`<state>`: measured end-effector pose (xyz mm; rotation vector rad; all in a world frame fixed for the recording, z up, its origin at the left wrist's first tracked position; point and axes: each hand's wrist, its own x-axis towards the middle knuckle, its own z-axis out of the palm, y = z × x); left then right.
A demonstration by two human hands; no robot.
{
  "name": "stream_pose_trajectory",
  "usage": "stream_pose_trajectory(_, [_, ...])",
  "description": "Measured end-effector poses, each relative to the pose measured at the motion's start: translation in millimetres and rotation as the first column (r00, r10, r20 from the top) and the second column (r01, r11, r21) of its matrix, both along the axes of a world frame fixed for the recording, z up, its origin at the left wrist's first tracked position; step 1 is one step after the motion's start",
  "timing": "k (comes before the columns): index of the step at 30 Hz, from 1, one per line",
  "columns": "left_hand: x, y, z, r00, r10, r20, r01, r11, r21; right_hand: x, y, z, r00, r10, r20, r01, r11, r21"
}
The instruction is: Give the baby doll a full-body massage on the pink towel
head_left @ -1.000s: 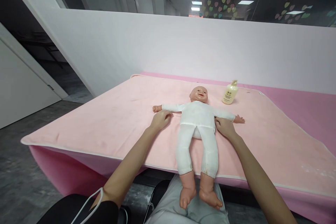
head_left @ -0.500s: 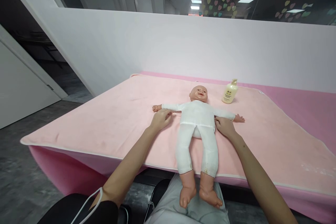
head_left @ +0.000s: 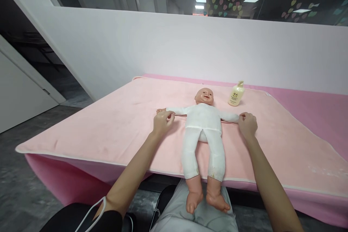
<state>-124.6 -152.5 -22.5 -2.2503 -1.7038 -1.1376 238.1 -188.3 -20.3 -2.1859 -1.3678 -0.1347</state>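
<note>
A baby doll (head_left: pixel 203 117) with a white cloth body lies face up, arms spread, its feet hanging over the table's front edge. My left hand (head_left: pixel 162 121) is closed at the doll's wrist on the left, thumb and fingers pinched at the end of the white sleeve. On the other side my right hand (head_left: pixel 248 123) is closed around the end of the other sleeve and covers the doll's hand there. Both doll arms lie stretched out sideways.
A pink blanket (head_left: pixel 108 123) covers the table. Behind the doll, to the right, stands a pale yellow pump bottle (head_left: pixel 236 95). A white wall (head_left: pixel 174 47) rises at the back, with a window above it. A white door is at the left.
My right hand has moved outward from beside the doll's body to the end of its sleeve. My left hand has shifted slightly and now pinches at the other wrist.
</note>
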Motion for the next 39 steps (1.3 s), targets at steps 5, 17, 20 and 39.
stream_pose_trajectory(5, [13.3,-43.1,7.4,0.980,-0.195,-0.043,0.197,0.980,0.029,30.0,-1.8,-10.8,0.992,-0.117,-0.039,0.108,0.977,-0.183])
stream_pose_trajectory(17, [56.3,-220.6,-57.1,0.781,-0.078,0.620,0.181,0.978,-0.106,52.4,7.3,-17.0,0.825,-0.047,-0.563,0.067,0.998,0.015])
stream_pose_trajectory(20, [83.2,-240.5,-61.7,0.479,0.145,0.866,0.182,0.949,-0.259,52.0,10.4,-18.6,0.551,0.054,-0.833,0.152,0.975,0.164])
stream_pose_trajectory(39, [79.6,-223.2,-50.7,0.512,0.173,0.841,0.005,0.979,-0.204,14.2,13.6,-5.5,-0.146,0.249,-0.957,0.161,0.961,0.226])
